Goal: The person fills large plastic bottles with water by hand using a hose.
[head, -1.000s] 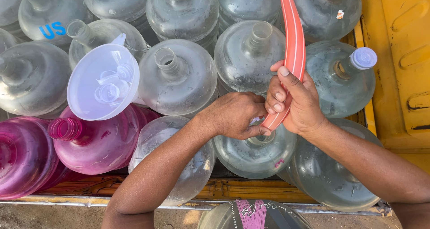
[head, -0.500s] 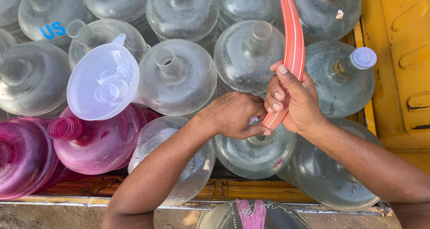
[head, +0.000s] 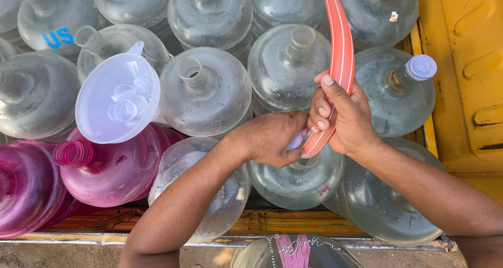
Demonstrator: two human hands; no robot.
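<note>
My right hand [head: 343, 118] grips a flat orange-red hose [head: 339, 47] that runs up and out of the top of the view. Its lower end bends down toward the mouth of a clear water jug [head: 298, 176]. My left hand [head: 272, 139] is closed over that jug's neck and holds a small pale lilac cap [head: 296, 140] against the hose end. The jug's opening is hidden under both hands.
Several clear jugs fill the truck bed, one capped [head: 422, 67]. A white funnel holding loose caps [head: 118, 97] rests on a pink jug [head: 112, 168]. A yellow side wall [head: 466, 63] stands on the right, and a metal edge [head: 262, 240] runs below.
</note>
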